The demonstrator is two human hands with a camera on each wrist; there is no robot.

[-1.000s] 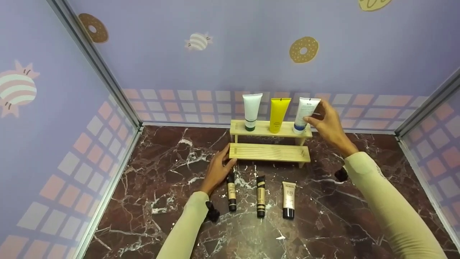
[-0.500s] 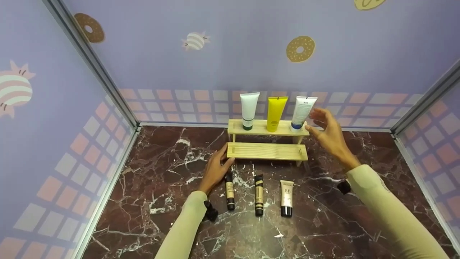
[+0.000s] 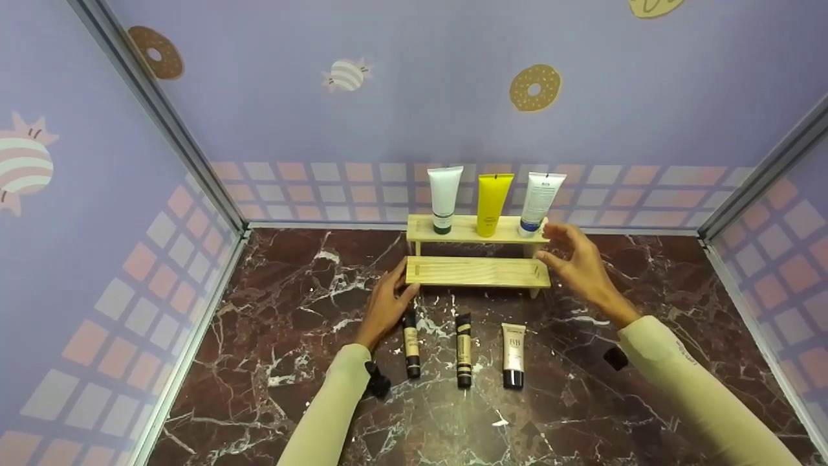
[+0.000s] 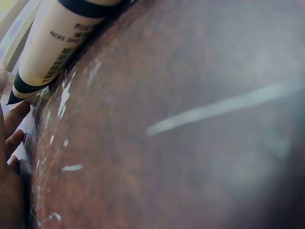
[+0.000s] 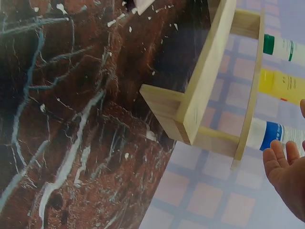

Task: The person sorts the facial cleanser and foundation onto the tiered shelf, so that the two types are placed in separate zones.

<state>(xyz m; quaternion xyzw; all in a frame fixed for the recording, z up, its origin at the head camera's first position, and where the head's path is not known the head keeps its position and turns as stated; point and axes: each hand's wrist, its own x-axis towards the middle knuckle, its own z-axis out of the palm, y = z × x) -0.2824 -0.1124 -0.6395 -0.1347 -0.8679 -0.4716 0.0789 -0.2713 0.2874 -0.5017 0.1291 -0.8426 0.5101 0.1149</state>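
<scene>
Six tubes and one two-step wooden rack (image 3: 479,272) on a marble surface (image 3: 272,323).

Three tubes stand on the upper step: white tube (image 3: 444,199), yellow tube (image 3: 493,204), blue-capped tube (image 3: 539,203). Three more lie side by side in front of the rack: two dark concealer tubes (image 3: 411,343) (image 3: 463,350) and a BB cream tube (image 3: 513,355). The left hand (image 3: 385,304) rests straight fingers against the lower step's left end, holding nothing. The right hand (image 3: 579,265) hovers with spread fingers at the rack's right end, just beside the blue-capped tube, holding nothing. Bare marble lies left, right and nearer the person.
</scene>
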